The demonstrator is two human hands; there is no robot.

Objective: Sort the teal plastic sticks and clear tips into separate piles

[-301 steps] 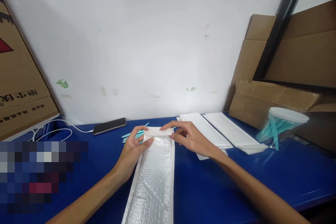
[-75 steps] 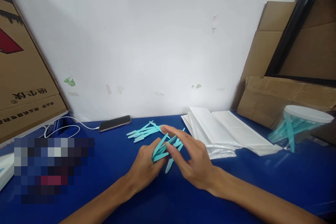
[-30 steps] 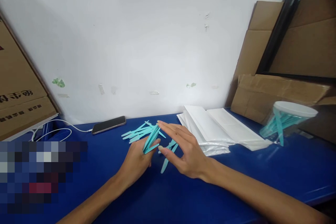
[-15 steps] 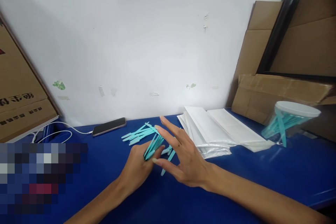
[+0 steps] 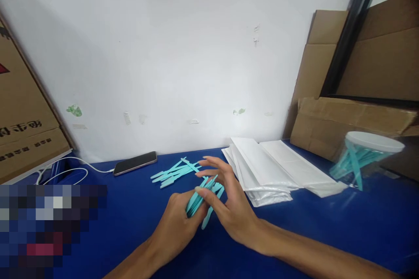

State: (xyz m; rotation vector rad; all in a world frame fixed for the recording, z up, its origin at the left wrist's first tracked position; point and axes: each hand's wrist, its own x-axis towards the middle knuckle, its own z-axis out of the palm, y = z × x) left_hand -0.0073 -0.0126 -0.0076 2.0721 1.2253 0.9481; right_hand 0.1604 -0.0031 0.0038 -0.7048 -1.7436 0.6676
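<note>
My left hand is closed around a bundle of thin teal sticks with wider ends, which look like eyebrow razors. Over the bundle's upper end curves my right hand, fingers apart, its thumb against or very near the sticks. More teal razors lie on the table, partly hidden beneath my right hand. A loose pile of the same razors rests just beyond my left hand.
White padded mailers are stacked right of my hands on the blue table. A clear tub with a white lid holds teal razors at far right. A phone with a white cable lies left; cardboard boxes flank both sides.
My right hand has come in from above the bundle, its thumb now at the sticks. The bundle stands less far out of my left hand. The view has tilted up slightly.
</note>
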